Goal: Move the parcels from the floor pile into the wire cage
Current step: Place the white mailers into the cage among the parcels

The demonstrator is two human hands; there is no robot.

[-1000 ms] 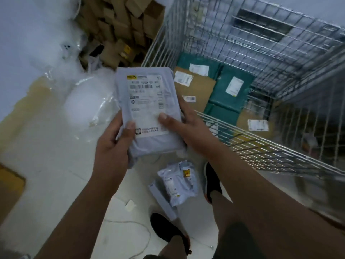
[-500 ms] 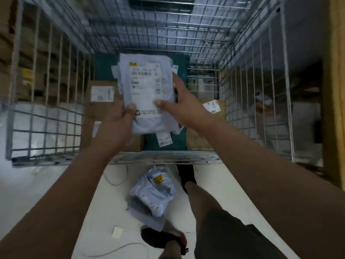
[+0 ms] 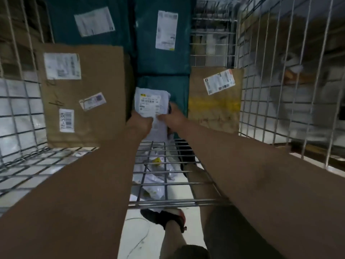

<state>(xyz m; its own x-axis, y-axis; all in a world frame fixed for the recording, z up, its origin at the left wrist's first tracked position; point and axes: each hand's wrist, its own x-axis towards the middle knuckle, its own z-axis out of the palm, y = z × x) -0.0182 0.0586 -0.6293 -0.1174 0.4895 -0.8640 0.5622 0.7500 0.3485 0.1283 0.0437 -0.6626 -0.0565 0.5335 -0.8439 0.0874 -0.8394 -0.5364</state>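
The wire cage [image 3: 168, 202] is bare, shiny metal rod. Along its left wall lies a matt brown paper parcel [image 3: 97, 94] with white paper labels. The teal parcels [image 3: 149, 58] look like smooth plastic film; the grey mailer [image 3: 149, 107] is crinkled, faintly glossy plastic.

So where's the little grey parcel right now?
In the head view, the grey parcel is mid-frame inside the wire cage, held by the left hand and right hand, in front of a green parcel.

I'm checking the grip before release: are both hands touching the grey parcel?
Touching. The head view shows the left hand and right hand both gripping the grey parcel's lower edge, fingers on its label.
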